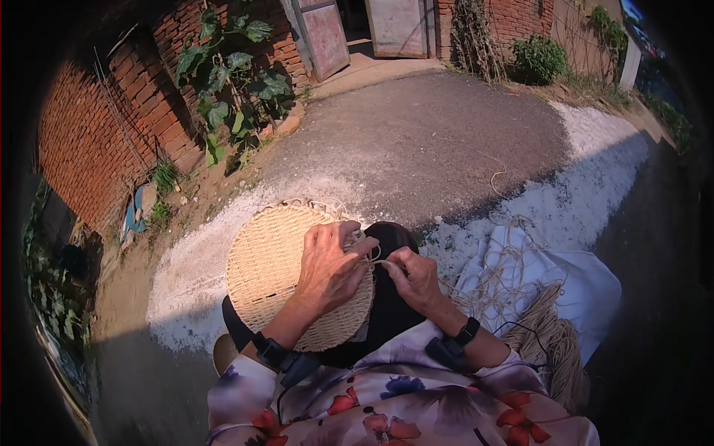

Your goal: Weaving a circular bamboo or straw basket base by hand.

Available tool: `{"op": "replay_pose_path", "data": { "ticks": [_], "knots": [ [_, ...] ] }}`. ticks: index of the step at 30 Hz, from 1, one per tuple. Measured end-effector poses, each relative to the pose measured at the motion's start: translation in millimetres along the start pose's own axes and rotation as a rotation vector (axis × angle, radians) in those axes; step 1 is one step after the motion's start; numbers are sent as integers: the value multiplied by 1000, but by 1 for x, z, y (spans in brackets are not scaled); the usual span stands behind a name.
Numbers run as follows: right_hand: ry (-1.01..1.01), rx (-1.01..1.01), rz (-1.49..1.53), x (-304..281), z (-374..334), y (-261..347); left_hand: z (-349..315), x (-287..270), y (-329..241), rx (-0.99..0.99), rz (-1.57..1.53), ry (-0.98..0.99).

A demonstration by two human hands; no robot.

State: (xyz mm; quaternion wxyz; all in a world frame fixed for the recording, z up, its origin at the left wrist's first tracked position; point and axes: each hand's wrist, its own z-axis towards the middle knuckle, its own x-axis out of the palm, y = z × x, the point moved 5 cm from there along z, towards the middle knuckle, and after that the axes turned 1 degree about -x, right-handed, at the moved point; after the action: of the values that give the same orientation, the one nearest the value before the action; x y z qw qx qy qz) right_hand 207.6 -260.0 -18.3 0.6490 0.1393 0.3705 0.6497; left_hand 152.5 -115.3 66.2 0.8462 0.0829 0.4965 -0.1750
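A round woven mat of pale straw-coloured cord [260, 256] lies across my lap, with loops and loose ends along its far rim. My left hand [327, 260] rests over its right half, fingers bent across the edge. Thumb and fingers of my right hand [414, 276] pinch a strand of cord [378, 251] at the mat's right edge, close to the left fingertips. Whether the left fingers also grip the mat's edge or the strand is hard to see. Dark straps with small boxes sit on both wrists.
To my right, a white sack [587, 286] carries tangled cord and a thick hank [554, 342]. A stray cord [497, 178] lies on the dark paving ahead. White gravel [197, 279] borders it. Brick walls [97, 141], leafy plants [230, 74] and an open metal door [401, 30] stand beyond.
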Motion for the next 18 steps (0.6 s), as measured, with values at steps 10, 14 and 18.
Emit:
{"op": "replay_pose_path", "data": {
  "ticks": [10,14,18],
  "knots": [
    [89,0,10,-17,-13,-13,44,37,2,270,-75,702],
    [389,70,-365,-83,-46,-90,50,41,9,176,-156,741],
    [97,706,-609,-249,-105,-190,51,48,13,147,-227,753]
  ]
}}
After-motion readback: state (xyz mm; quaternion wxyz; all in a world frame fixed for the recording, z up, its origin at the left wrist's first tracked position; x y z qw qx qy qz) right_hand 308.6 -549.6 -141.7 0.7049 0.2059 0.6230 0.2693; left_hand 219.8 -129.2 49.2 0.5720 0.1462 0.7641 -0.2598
